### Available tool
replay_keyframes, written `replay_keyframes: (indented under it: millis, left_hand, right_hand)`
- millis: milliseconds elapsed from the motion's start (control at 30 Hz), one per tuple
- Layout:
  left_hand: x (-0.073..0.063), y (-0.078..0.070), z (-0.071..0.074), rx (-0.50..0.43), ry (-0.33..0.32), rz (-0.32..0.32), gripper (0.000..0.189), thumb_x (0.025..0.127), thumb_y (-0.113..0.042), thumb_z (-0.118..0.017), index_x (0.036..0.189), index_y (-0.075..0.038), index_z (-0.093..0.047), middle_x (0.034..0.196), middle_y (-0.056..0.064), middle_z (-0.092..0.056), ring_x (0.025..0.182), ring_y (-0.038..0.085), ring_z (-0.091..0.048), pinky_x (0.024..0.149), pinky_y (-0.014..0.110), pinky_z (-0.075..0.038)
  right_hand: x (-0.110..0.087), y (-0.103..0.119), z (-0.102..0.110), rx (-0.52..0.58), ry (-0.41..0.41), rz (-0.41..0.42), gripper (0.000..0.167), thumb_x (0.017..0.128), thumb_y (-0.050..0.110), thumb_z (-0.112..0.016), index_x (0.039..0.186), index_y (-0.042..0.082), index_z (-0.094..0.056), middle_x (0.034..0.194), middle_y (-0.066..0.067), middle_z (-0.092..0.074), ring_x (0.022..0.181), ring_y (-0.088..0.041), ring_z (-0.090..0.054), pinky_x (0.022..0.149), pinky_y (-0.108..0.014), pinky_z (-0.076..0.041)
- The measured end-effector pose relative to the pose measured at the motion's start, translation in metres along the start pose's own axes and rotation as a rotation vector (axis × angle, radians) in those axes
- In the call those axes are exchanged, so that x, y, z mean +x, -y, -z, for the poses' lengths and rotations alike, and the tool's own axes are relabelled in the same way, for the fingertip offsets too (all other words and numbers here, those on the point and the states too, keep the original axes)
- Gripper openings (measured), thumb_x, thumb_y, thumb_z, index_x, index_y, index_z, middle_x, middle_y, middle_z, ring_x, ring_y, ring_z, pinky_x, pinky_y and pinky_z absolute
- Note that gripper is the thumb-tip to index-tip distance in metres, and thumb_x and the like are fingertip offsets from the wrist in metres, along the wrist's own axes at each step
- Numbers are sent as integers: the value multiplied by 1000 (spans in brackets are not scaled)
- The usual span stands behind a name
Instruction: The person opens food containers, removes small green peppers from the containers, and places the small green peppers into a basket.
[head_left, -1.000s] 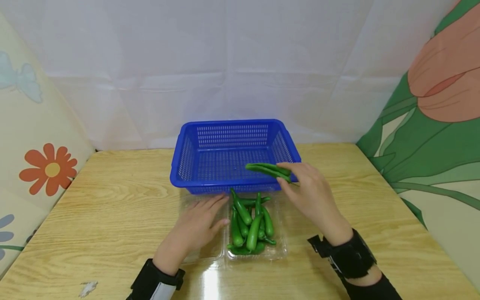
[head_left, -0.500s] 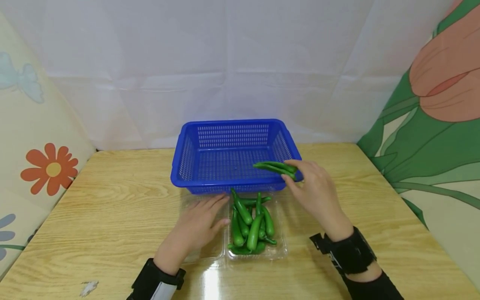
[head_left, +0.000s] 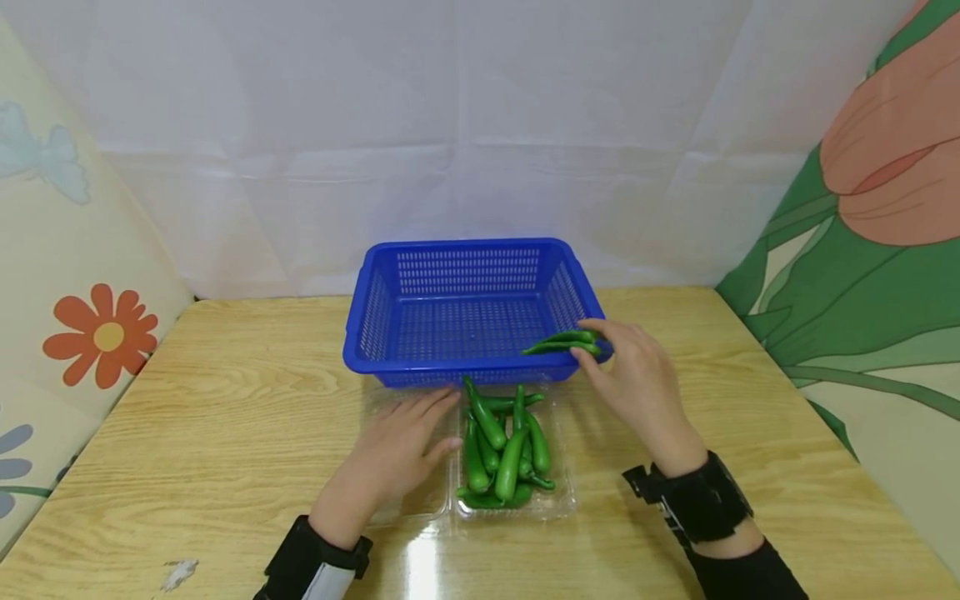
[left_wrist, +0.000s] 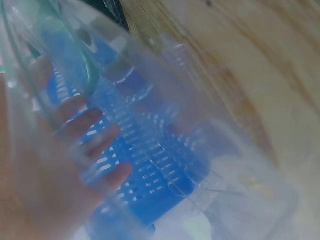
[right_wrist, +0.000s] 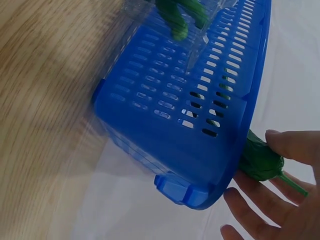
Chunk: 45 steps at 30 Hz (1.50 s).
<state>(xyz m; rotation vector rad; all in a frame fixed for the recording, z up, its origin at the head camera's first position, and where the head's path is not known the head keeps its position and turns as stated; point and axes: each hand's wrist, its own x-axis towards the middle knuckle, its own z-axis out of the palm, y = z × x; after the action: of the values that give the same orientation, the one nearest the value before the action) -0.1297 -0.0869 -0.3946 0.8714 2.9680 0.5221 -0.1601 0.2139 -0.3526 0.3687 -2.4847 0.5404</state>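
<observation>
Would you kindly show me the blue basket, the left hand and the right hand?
Blue basket (head_left: 450,365): head view, near rim.
Left hand (head_left: 400,442): head view, back of the hand.
Right hand (head_left: 636,379): head view, back of the hand.

Easiest way into the blue basket is straight down from above, since its slotted walls block you sideways. White sheet hangs close behind at 12 o'clock, tight squeeze. Plastic container of green peppers crowds 6, left hand blocks 7, right hand with two peppers takes up 4. Plenty of counter to slide past at 9 though.
</observation>
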Motion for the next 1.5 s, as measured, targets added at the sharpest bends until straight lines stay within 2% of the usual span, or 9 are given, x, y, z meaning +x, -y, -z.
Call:
replay_keyframes:
  millis: [333,800,1300,1500]
  left_hand:
    - [-1,-1,0,9,9,8,61,101,-46,-52,152,-14,-40,156,7,-39,140,29,-39,114,54,-31]
    - [0,-1,0,15,5,-3,61,101,-44,-53,152,-12,-41,155,9,-40,140,30,-40,114,54,-32]
    - [0,-2,1,7,5,-1,61,101,-43,-54,152,-12,-41,155,9,-39,140,31,-39,114,54,-31]
    - [0,-2,1,6,4,-3,61,101,-43,-53,152,-12,-40,155,10,-39,140,31,-39,114,54,-31]
  right_hand:
    - [-1,-4,-3,4,18,-23,38,85,13,-80,120,3,-69,113,-20,-69,102,-38,-63,82,-53,-53]
    - [-1,-8,-6,6,46,-11,43,86,13,-79,126,3,-66,118,-22,-67,106,-39,-62,86,-54,-53]
    - [0,-7,-1,16,83,-33,43,89,13,-76,128,3,-64,123,-22,-64,111,-40,-60,88,-56,-52]
    - [1,-6,5,41,86,-2,39,90,11,-75,127,3,-65,119,-20,-66,107,-38,-61,86,-54,-53]
